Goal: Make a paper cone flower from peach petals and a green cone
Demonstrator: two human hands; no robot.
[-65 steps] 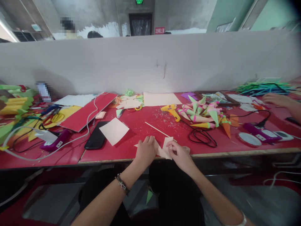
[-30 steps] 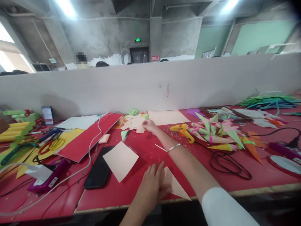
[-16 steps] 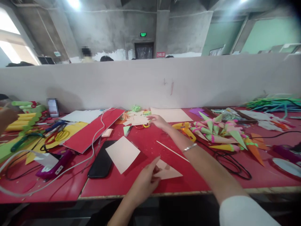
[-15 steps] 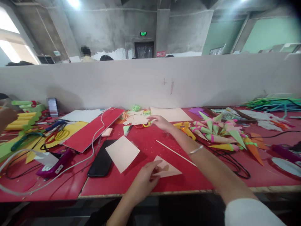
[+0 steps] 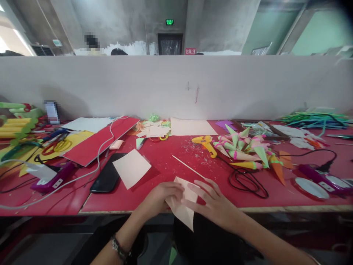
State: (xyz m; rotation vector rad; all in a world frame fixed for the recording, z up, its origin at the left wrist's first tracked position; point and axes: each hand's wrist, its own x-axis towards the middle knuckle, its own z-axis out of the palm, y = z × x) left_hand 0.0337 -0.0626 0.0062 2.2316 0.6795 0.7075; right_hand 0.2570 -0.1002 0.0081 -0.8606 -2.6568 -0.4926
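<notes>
My left hand (image 5: 162, 197) is closed on a pale pink piece of paper (image 5: 187, 217), its fingers bent over the left side. The paper is tilted at the table's front edge, with one corner hanging below it. Over its right side, my right hand (image 5: 213, 202) has its fingers apart, touching or nearly touching the sheet; no grip shows. Just beyond the hands lies a thin pale stick (image 5: 189, 166). To the left, a square pale pink sheet (image 5: 131, 169) partly covers a black phone (image 5: 103, 180).
A yellow glue gun (image 5: 205, 143) lies beside a pile of paper cones (image 5: 245, 147) at the right. Its black cord (image 5: 248, 184) loops nearby. Leftward are a red board (image 5: 96, 145), a white cable and a purple power strip (image 5: 57, 178). A grey partition (image 5: 154, 84) stands behind.
My right hand has come back from the scraps at the rear to the paper. My left hand has brought the paper to the table edge and tilted it. The view has shifted down.
</notes>
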